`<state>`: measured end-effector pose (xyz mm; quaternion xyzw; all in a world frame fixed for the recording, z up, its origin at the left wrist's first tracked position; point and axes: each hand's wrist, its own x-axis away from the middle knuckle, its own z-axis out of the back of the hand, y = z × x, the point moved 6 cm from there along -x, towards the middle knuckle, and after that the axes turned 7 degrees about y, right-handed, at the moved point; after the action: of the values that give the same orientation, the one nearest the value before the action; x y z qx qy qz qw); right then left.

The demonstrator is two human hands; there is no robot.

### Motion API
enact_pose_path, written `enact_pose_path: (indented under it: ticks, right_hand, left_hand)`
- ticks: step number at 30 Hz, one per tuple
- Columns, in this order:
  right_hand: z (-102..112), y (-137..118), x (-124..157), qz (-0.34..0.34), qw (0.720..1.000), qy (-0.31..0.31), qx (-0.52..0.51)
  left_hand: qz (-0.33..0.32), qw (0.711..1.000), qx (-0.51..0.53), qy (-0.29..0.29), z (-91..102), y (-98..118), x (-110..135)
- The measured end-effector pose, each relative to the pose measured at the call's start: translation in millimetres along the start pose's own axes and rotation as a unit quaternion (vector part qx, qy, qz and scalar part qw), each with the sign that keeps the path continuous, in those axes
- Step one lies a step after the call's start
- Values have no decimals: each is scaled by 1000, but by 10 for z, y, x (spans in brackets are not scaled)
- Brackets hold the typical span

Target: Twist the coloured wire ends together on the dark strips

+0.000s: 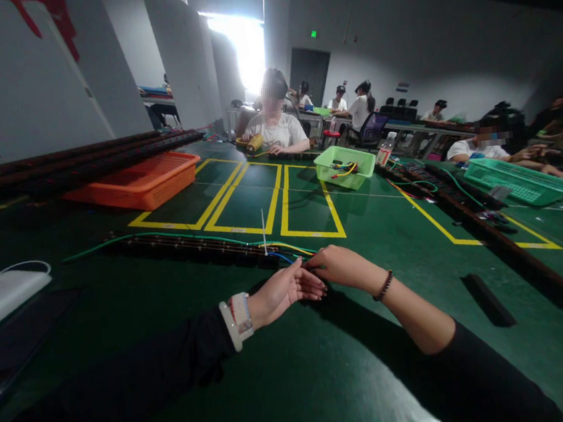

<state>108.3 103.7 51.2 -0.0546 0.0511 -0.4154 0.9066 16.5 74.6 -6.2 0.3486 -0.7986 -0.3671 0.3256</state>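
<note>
A long dark strip (185,247) lies across the table before me. Green, yellow and blue wires (285,245) run along it and end at my hands. A white cable tie (264,229) stands upright from the strip, left of the hands. My left hand (285,294) has its fingers stretched out and thumb raised, palm turned to the right, just below the wire ends. Fingers curled, my right hand (342,266) closes on the wires at the strip's right end. Its fingertips are partly hidden, and the two hands overlap or nearly touch.
An orange basket (153,187) stands far left, near stacked dark strips (80,162). A light green basket (345,167) holds wires. Right are another long strip (491,242), a black bar (488,300) and a green basket (524,182). A white device (9,300) lies left. People sit opposite.
</note>
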Motion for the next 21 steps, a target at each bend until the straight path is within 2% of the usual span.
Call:
enact_pose_path:
  ticks: [4,7,12,15,18,21]
  right_hand:
    - [102,177,-41,-49,984,150,-78]
    - [-32,296,-72,-66,971,198,-119]
    - [-288,344,-137,-84,977,165,-108]
    - [-278,320,-190,-66,978,161,-115]
    - [-278,313,-244,-51,977,129,-164]
    - [-310,335,-260,-74,972,89,-205]
  left_hand:
    - [-5,1000,-3,-11,15,-17,-14]
    - [-12,1000,-8,-16,13,-21,-14]
    - [-17,1000,-18,-11,5,-23,-15]
    - [-12,1000,-15,-12,4,-37,-20]
    - [-13,1000,-14,-14,3,-41,-19]
    - [-11,1000,-16,-11,-3,-34,-12]
